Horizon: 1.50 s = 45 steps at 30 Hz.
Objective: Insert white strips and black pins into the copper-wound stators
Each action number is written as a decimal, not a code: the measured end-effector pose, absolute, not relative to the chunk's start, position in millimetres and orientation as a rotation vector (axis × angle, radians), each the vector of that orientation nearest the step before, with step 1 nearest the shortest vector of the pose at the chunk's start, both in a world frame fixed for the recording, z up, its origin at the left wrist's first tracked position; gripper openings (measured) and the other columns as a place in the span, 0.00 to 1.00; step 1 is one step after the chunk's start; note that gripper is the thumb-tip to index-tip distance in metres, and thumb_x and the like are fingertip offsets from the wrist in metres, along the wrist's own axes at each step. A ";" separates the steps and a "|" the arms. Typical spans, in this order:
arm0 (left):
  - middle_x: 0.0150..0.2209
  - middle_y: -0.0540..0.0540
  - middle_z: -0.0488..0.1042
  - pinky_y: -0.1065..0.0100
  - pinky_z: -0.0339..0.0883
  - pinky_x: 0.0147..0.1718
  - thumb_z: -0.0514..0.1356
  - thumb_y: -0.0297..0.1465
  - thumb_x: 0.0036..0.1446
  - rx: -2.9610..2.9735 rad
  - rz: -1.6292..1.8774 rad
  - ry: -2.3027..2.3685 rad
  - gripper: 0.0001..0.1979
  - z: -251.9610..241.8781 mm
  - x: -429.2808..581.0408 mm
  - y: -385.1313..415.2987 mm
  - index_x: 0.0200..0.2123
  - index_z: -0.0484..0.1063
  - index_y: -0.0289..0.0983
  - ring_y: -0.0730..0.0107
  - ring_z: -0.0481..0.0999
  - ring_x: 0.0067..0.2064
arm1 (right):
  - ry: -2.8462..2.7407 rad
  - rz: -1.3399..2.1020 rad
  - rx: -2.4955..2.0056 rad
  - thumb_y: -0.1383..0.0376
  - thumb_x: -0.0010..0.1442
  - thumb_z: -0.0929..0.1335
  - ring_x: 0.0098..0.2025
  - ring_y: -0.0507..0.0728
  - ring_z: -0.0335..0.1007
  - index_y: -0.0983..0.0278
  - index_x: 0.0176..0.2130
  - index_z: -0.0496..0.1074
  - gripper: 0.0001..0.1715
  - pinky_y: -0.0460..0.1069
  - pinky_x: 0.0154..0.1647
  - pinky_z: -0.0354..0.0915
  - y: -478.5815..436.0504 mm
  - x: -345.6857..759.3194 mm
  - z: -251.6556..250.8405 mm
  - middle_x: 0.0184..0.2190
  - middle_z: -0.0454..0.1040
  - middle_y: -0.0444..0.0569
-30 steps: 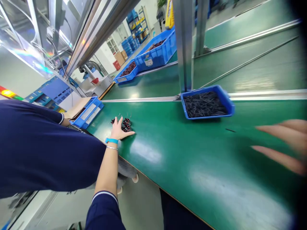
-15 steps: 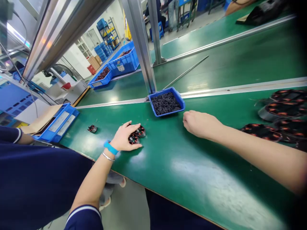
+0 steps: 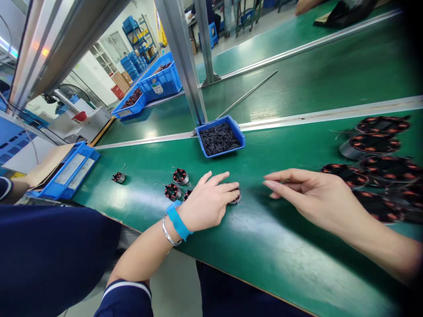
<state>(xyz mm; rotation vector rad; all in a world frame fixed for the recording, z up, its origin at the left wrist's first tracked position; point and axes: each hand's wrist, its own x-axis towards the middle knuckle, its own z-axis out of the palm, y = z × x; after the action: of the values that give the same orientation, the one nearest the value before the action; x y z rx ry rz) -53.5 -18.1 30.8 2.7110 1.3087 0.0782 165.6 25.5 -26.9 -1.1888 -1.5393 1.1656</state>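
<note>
Fingers flat on a coil (image 3: 236, 199)
Over it the left hand (image 3: 208, 201) lies, fingers together; right hand (image 3: 312, 196) spread, empty. Probably light, rigid; grip the rim, not wires.

Green mat (image 3: 280, 255) left bare before the blue tray (image 3: 220, 154), stators (image 3: 375, 143) heaped to its right, post (image 3: 183, 66) set behind it.

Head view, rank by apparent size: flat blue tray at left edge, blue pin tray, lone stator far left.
1. flat blue tray
2. blue pin tray, farther off, so true gap unsure
3. lone stator, clearly smallest
</note>
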 end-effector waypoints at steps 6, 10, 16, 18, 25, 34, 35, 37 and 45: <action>0.49 0.35 0.75 0.53 0.70 0.50 0.60 0.31 0.50 2.336 0.804 1.370 0.15 25.1 -41.7 -24.7 0.42 0.71 0.33 0.56 0.75 0.50 | -1.285 1.391 -1.148 0.45 0.36 0.77 0.29 0.56 0.76 0.63 0.30 0.78 0.28 0.51 0.34 0.74 29.8 161.3 -31.2 0.28 0.81 0.50; 0.35 0.40 0.77 0.51 0.73 0.40 0.66 0.44 0.44 2.172 0.625 1.798 0.22 17.8 -24.3 -26.2 0.37 0.70 0.34 0.53 0.77 0.38 | -1.111 1.528 -1.130 0.48 0.31 0.80 0.28 0.54 0.77 0.65 0.31 0.76 0.31 0.49 0.34 0.75 30.8 153.2 -34.3 0.27 0.80 0.49; 0.43 0.40 0.75 0.59 0.72 0.46 0.58 0.27 0.45 2.399 0.405 1.311 0.22 15.5 -23.3 -16.2 0.47 0.68 0.32 0.59 0.74 0.44 | -1.132 1.454 -1.099 0.48 0.36 0.79 0.26 0.53 0.76 0.65 0.28 0.76 0.27 0.48 0.32 0.75 28.1 152.1 -36.9 0.25 0.79 0.49; 0.45 0.40 0.74 0.59 0.72 0.47 0.56 0.27 0.46 2.434 0.404 1.309 0.23 13.0 -22.7 -17.7 0.49 0.67 0.31 0.58 0.73 0.46 | -1.144 1.425 -1.094 0.48 0.37 0.78 0.26 0.54 0.76 0.65 0.28 0.76 0.26 0.49 0.31 0.75 26.4 153.1 -36.7 0.24 0.79 0.48; 0.51 0.39 0.72 0.60 0.73 0.48 0.53 0.30 0.54 2.510 0.466 1.420 0.24 -5.9 -16.0 -27.8 0.55 0.64 0.31 0.58 0.71 0.51 | -1.178 1.371 -1.107 0.49 0.40 0.78 0.27 0.54 0.77 0.63 0.29 0.76 0.23 0.50 0.34 0.76 22.4 156.2 -34.0 0.24 0.79 0.48; 0.49 0.38 0.73 0.61 0.74 0.46 0.53 0.30 0.54 2.544 0.505 1.416 0.24 -7.9 -17.3 -26.9 0.55 0.65 0.30 0.59 0.72 0.49 | -1.203 1.304 -1.109 0.48 0.42 0.77 0.27 0.56 0.78 0.63 0.29 0.75 0.23 0.51 0.34 0.77 22.4 156.4 -35.8 0.25 0.80 0.49; 0.49 0.38 0.73 0.61 0.74 0.46 0.53 0.30 0.54 2.546 0.504 1.414 0.24 -7.8 -17.4 -26.8 0.55 0.65 0.30 0.59 0.72 0.49 | -1.206 1.300 -1.112 0.48 0.42 0.77 0.28 0.56 0.78 0.63 0.29 0.75 0.23 0.51 0.34 0.77 22.4 156.4 -35.6 0.25 0.80 0.49; 0.49 0.38 0.73 0.61 0.74 0.46 0.53 0.29 0.53 2.547 0.503 1.411 0.25 -7.8 -17.4 -27.0 0.55 0.65 0.29 0.59 0.72 0.49 | -1.229 1.293 -1.115 0.48 0.43 0.76 0.28 0.56 0.78 0.63 0.30 0.75 0.23 0.51 0.35 0.77 21.9 156.3 -35.3 0.25 0.80 0.49; 0.47 0.40 0.73 0.60 0.73 0.47 0.55 0.32 0.57 2.478 0.615 1.424 0.20 -11.0 -14.6 -27.9 0.53 0.66 0.32 0.60 0.72 0.48 | -1.431 1.268 -1.096 0.48 0.47 0.74 0.28 0.57 0.78 0.63 0.31 0.77 0.22 0.52 0.33 0.77 18.6 157.9 -37.6 0.26 0.81 0.50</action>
<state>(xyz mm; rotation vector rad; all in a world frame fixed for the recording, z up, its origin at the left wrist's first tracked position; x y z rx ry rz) -14.6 -27.9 -11.0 2.4780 1.4239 0.6149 157.9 18.6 -37.6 -1.0962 -1.4314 1.2683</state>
